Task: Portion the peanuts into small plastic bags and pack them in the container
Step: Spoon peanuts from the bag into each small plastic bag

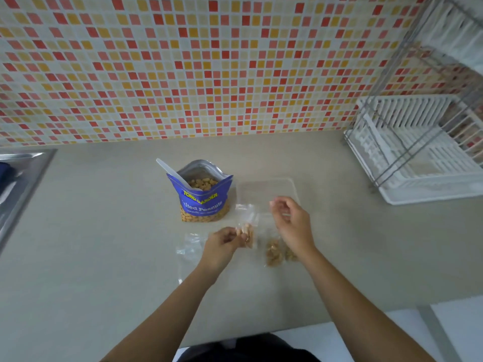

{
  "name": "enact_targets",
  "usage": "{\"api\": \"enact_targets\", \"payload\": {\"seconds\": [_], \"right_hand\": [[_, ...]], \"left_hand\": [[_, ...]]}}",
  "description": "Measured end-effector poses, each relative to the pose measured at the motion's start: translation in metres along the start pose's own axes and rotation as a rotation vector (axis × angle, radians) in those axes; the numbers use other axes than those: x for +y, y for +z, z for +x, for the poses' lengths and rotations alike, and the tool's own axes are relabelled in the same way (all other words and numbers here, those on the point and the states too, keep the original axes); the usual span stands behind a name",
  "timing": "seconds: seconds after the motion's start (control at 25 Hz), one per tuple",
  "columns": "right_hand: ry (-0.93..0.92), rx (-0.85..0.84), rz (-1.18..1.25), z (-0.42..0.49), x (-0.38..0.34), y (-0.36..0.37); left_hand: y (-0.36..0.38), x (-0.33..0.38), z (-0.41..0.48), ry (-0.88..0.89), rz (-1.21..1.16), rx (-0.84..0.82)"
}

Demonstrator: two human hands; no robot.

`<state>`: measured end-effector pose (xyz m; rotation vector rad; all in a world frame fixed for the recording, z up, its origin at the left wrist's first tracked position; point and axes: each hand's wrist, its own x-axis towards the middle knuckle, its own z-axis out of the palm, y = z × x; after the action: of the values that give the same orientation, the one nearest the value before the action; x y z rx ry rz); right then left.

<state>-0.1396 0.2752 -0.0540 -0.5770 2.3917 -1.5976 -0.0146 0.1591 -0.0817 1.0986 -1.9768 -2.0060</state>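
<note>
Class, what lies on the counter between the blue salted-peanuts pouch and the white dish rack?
In the head view, the clear plastic container sits there, close beside the pouch; from it to the dish rack the counter is bare.

Glossy plastic peanut pouch (202,198) with silvery foil lining, thin clear crinkled plastic bag (247,232), clear plastic container (265,189), smooth matt countertop (104,231), smooth mosaic tiles (209,74), dull-sheened metal sink (26,165) at left edge, plastic rack (423,163) in metal wire frame at right

Sink (23,173) cut off at left edge; dish rack (418,152) at right; right hand (292,223) fingers (277,203) blurred.
</note>
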Motion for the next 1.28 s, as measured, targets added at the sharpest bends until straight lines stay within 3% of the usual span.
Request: {"api": "enact_targets", "payload": {"seconds": [0.2,0.32,0.4,0.56,0.76,0.92,1.04,1.12,1.28], "right_hand": [[-0.099,-0.129,-0.413,-0.035,0.068,-0.016],[-0.182,-0.266,-0.546,-0.046,0.078,-0.014],[-0.185,-0.315,-0.603,-0.05,0.084,-0.011],[-0.178,-0.288,-0.631,-0.052,0.086,-0.009],[-0.233,-0.251,-0.592,-0.05,0.063,0.013],[-0.292,-0.409,-0.551,-0.052,0.036,0.074],[-0.182,-0.478,-0.576,-0.057,0.023,0.116],[-0.068,-0.492,-0.581,-0.06,0.017,0.135],[-0.034,-0.487,-0.471,-0.06,0.016,0.153]], "left_hand": [[0.025,-0.039,0.003,-0.005,0.496,0.049],[0.025,-0.042,0.001,0.143,0.821,0.141],[0.025,-0.05,0.001,0.301,0.93,0.075],[0.027,-0.054,0.002,0.35,0.957,-0.098],[-0.011,-0.05,-0.002,0.501,0.883,0.081],[-0.071,-0.06,-0.007,0.413,0.972,0.185],[-0.098,-0.075,-0.016,0.341,0.993,0.218],[-0.107,-0.082,-0.021,0.355,1.036,0.197],[-0.117,-0.079,-0.018,0.32,1.13,0.087]]}}
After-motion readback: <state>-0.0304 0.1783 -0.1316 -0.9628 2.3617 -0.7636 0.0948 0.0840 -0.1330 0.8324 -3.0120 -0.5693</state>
